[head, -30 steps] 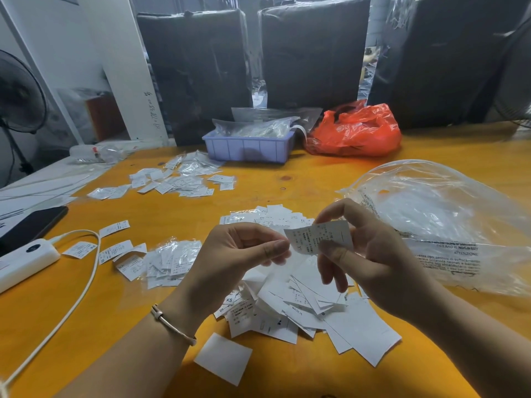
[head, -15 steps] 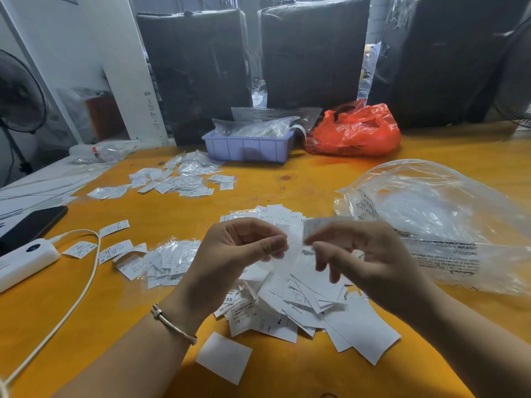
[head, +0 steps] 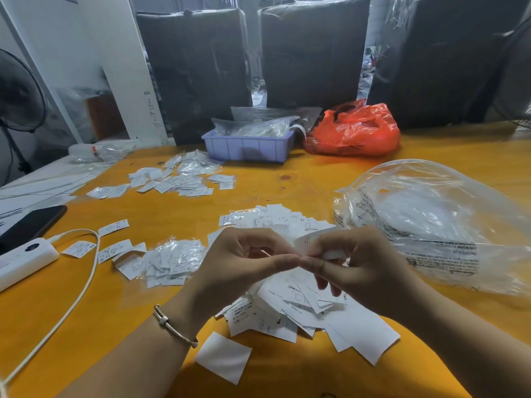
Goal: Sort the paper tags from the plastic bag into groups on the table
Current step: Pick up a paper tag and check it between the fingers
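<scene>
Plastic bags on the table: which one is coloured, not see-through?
The orange-red bag at the far edge, beside the lilac tray. The large bag on the right is clear with black print.

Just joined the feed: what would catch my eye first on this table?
Both hands, left hand and right hand, meet at centre, pinching one white paper tag above a loose heap of white tags. A crumpled clear plastic bag lies right; an orange-red plastic bag sits at the far edge.

Two hands (head: pixel 298 262), one clear plastic bag (head: pixel 436 219), one orange bag (head: pixel 353 130), one blue tray (head: pixel 247 147), two fans (head: pixel 17 93).
</scene>
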### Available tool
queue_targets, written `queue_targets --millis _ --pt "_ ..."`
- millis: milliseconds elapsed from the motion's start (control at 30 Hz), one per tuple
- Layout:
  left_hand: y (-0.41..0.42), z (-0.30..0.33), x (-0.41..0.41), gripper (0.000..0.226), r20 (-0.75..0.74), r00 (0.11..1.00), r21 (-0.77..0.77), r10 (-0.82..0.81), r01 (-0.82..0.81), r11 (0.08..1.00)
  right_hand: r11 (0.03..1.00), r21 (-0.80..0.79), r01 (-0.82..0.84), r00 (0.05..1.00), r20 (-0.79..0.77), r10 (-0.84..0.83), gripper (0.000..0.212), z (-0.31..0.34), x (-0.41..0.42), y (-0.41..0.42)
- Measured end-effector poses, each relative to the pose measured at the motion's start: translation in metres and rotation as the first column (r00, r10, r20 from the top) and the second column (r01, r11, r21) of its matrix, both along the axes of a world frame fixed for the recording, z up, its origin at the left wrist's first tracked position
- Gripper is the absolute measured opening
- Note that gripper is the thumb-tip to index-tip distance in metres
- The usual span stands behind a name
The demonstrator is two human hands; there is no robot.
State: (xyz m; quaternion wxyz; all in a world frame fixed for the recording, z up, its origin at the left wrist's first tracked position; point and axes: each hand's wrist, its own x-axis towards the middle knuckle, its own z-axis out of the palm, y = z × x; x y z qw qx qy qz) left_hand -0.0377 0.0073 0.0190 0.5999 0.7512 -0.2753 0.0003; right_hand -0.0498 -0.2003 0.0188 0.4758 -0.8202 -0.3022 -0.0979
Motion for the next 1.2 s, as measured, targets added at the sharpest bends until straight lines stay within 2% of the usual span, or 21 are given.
queue_targets --millis 200,300,367,467,567,700,767,1200 --pt "0.0 -0.001 -0.001 0.012 0.042 0.998 -0.014 0.051 -0.051 0.999 0.996 0.079 0.043 0.997 0.061 -0.048 0.024 0.007 -0.001 -0.002" --pt "0.002 0.0 0.0 0.006 0.032 0.995 -0.071 0.096 -0.094 0.993 0.954 0.282 0.104 0.988 0.081 -0.131 0.018 0.014 -0.001 -0.008" --pt "0.003 0.001 0.0 0.006 0.026 0.994 -0.082 0.105 -0.103 0.991 0.915 0.391 0.097 0.986 0.09 -0.143 0.029 0.019 -0.002 -0.011" --pt "0.003 0.001 -0.001 0.007 0.034 0.994 -0.072 0.103 -0.1 0.992 0.89 0.454 0.043 0.992 0.089 -0.093 0.056 0.024 -0.007 -0.012" --pt "0.003 0.001 -0.002 0.007 0.048 0.994 -0.054 0.094 -0.091 0.994 0.912 0.41 -0.013 0.998 0.066 -0.016 0.06 0.025 -0.014 -0.008" --pt "0.002 0.003 -0.003 0.003 0.043 0.994 -0.036 0.103 -0.101 0.994 0.977 0.211 0.015 0.994 0.101 -0.037 0.042 0.024 -0.021 -0.003" --pt "0.001 0.004 -0.004 0.005 0.031 0.993 -0.036 0.118 -0.117 0.993 0.985 0.172 0.027 0.992 0.116 -0.048 0.034 0.024 -0.022 -0.002" --pt "0.001 0.003 -0.004 0.004 0.003 0.991 -0.021 0.136 -0.136 0.991 0.985 0.128 0.114 0.974 0.18 -0.136 0.029 0.022 -0.019 -0.003"
